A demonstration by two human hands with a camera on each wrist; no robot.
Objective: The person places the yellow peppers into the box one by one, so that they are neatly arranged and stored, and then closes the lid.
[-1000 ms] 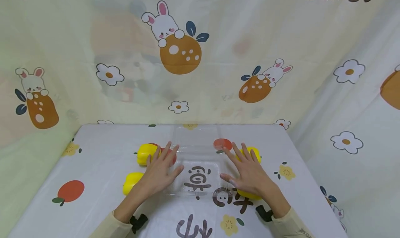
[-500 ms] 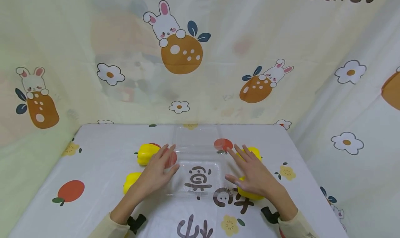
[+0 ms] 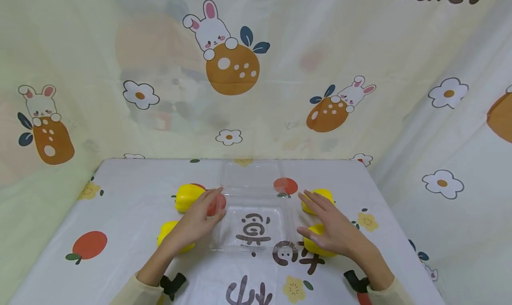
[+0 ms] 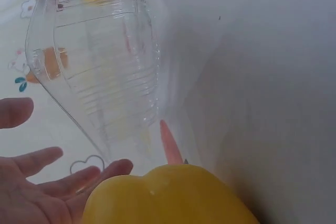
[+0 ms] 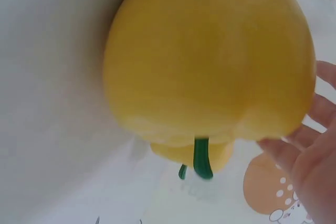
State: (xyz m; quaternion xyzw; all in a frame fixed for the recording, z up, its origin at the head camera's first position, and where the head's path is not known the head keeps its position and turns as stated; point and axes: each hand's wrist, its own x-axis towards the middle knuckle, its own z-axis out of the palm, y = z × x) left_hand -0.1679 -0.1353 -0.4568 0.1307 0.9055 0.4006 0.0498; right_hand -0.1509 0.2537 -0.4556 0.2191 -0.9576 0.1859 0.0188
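Note:
A clear plastic clamshell container (image 3: 276,242) lies unfolded in the middle of the table, its lid (image 3: 252,176) flat toward the back. My left hand (image 3: 196,220) hovers palm inward by its left side, fingers straight and thumb apart. Two yellow bell peppers sit left of the box: the far pepper (image 3: 187,197) and the near pepper (image 3: 166,231), partly behind my hand and wrist. On the right, my right hand (image 3: 334,227) holds nothing, its fingers extended over the far pepper (image 3: 325,196) and near pepper (image 3: 316,245). In the right wrist view, a pepper (image 5: 210,61) hides part of that hand.
A white printed cloth (image 3: 132,207) covers the table, with fruit and flower patterns. A patterned curtain (image 3: 280,74) hangs behind and at both sides. Black wrist straps (image 3: 173,285) show at the sleeves.
My right hand has shifted to the right and turned more side-on, uncovering more of the right peppers. The left hand has moved slightly left, its fingers closer together. Container and peppers stay put.

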